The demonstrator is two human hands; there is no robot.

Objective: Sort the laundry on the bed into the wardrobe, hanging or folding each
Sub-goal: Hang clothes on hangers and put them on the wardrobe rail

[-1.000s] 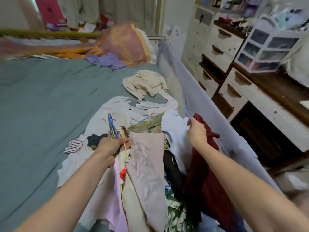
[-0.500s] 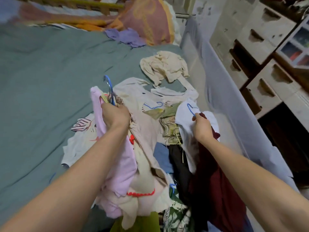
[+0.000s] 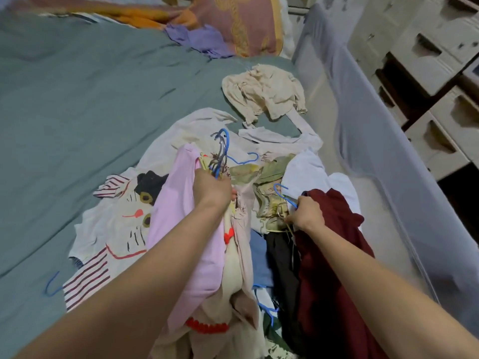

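The bed carries everything, and the laundry lies in a loose heap along its right edge, beside the grey guard rail, probably because it was dropped there within easy reach. The largest piece, a white shirt with a cat face, lies spread flat under the heap, a blue hook showing at its lower left. Further up the same edge a cream garment lies crumpled, apart from the rest. A dark red garment hangs down at the near right corner of the heap. The left hand is clamped around a bundle of hanger hooks, so that a pink garment and the pale ones beside it hang together and can be carried in one trip. The right hand pinches one blue hanger hook next to the red cloth; I judge it is collecting a further hanger. The two hands are apart. The wardrobe is not in view.
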